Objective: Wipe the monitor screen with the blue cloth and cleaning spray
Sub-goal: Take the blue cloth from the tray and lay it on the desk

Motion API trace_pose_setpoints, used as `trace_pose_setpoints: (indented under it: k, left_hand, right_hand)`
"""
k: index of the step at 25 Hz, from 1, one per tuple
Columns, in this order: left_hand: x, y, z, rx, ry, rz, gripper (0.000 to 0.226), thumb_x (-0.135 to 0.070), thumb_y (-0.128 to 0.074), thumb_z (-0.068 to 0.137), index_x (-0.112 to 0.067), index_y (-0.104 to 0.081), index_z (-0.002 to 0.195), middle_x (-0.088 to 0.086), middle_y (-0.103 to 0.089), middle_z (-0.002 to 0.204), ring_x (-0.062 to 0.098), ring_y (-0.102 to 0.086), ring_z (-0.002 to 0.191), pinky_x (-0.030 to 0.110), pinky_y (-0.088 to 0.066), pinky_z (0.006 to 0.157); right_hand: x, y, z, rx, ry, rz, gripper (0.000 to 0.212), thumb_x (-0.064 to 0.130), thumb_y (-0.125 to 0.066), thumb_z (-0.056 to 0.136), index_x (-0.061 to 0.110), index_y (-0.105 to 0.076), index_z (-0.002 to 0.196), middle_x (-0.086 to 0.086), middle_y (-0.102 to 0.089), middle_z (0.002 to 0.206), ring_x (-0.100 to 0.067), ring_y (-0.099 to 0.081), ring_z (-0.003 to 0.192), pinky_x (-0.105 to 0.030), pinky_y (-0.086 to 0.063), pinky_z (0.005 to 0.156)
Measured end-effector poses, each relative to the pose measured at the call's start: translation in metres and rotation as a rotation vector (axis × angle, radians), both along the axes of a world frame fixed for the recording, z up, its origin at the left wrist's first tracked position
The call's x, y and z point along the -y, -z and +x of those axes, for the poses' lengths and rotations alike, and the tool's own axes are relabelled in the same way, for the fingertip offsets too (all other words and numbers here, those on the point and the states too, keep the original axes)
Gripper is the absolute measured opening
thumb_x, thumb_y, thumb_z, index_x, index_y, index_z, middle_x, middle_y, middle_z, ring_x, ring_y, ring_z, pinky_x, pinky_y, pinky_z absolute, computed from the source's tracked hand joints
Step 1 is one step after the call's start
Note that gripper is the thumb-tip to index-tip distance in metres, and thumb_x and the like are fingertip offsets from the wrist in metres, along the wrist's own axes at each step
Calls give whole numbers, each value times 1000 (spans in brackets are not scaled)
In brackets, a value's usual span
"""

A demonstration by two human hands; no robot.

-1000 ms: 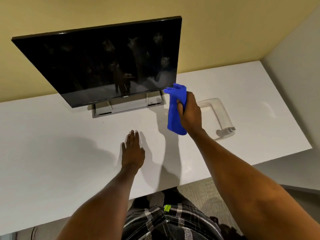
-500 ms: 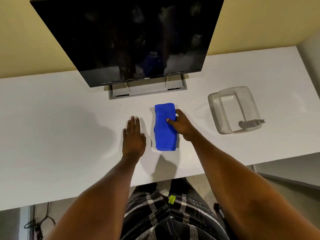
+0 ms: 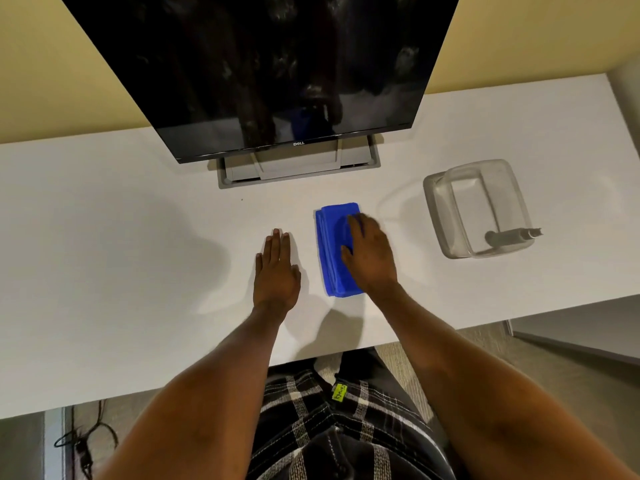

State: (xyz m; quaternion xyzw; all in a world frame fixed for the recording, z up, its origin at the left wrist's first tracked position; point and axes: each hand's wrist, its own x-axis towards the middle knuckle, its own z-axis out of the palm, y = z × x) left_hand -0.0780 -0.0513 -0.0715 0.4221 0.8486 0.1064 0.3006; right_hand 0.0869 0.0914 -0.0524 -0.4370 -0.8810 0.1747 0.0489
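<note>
The folded blue cloth [image 3: 332, 247] lies flat on the white desk [image 3: 121, 244], in front of the black monitor [image 3: 263, 64]. My right hand [image 3: 369, 258] rests on the cloth's right half, fingers laid over it. My left hand [image 3: 275, 271] lies flat on the desk just left of the cloth, fingers straight and empty. The dark screen shows smudges and reflections. A small spray bottle [image 3: 512, 235] lies across the near rim of a clear plastic container [image 3: 436, 209] to the right.
The monitor's grey stand [image 3: 298, 168] sits behind the cloth. A yellow wall rises behind the desk and a pale wall closes the right end. Cables [image 3: 83, 441] lie on the floor at lower left, below the desk's front edge.
The cloth came down from beside the screen's lower right corner onto the desk. My right hand shifted from gripping its edge to lying on top of it. The left hand stayed put.
</note>
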Motion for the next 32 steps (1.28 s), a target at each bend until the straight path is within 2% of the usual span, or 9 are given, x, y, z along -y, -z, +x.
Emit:
trace_pose_setpoints:
  k: [3,6,9,14,18,20,24,28,32]
  left_hand:
    - [-1,4,5,-22,26,-28,72,-25,-39,110,-18,3,168,2,12,177,22,8,164,48,-6,134]
    - [-3,5,9,-31,46,-44,71,-26,-38,111,-18,3,168,2,12,176,22,8,164,47,-4,134]
    - [-5,5,10,-37,55,-50,71,-26,-39,111,-18,3,168,2,12,177,22,8,164,47,-3,133]
    - [-11,4,12,-59,64,-45,72,-28,-40,111,-16,0,168,5,9,177,24,6,164,48,-6,132]
    - [-13,6,13,-72,56,-62,74,-32,-44,110,-16,-2,168,7,5,177,27,2,164,51,-11,132]
    - [-14,9,15,-93,68,-83,75,-36,-45,110,-15,-3,168,9,3,177,29,1,164,52,-13,132]
    - [-19,14,23,-134,61,-122,76,-39,-47,109,-12,-6,168,14,0,177,35,-1,163,58,-14,130]
    - [-21,17,28,-149,54,-135,76,-37,-45,109,-10,-5,168,15,2,176,37,1,163,59,-11,128]
    - [-23,16,27,-147,44,-154,76,-37,-44,109,-12,-2,168,13,5,177,35,4,163,57,-9,130]
  right_hand:
    - [28,17,5,164,-247,39,76,39,-58,99,8,-30,162,-14,-32,168,-34,-31,155,-55,-31,124]
    - [44,33,8,329,-272,-26,85,43,-56,100,13,-12,167,-8,-10,175,-29,-7,162,-58,-13,129]
    - [34,33,16,305,-288,35,82,36,-58,100,13,-16,166,-8,-13,174,-30,-10,161,-57,-15,129]
    - [19,17,26,196,-289,29,76,50,-46,105,12,-21,166,-7,-18,173,-26,-16,161,-50,-14,131]
    - [-8,-7,48,91,-67,194,53,40,-47,106,9,-50,149,-11,-52,154,-29,-50,141,-46,-32,124]
    - [-27,-18,67,56,64,301,43,35,-52,104,8,-58,138,-12,-62,141,-30,-59,129,-45,-41,117]
    - [-66,-42,115,39,323,412,34,30,-58,100,8,-62,126,-12,-66,125,-32,-62,114,-44,-47,104]
    - [-95,-54,170,64,595,392,36,29,-62,97,11,-60,128,-9,-63,128,-32,-58,119,-45,-44,106]
    - [-111,-54,209,81,844,298,51,32,-69,92,13,-53,136,-9,-57,136,-30,-54,126,-44,-43,108]
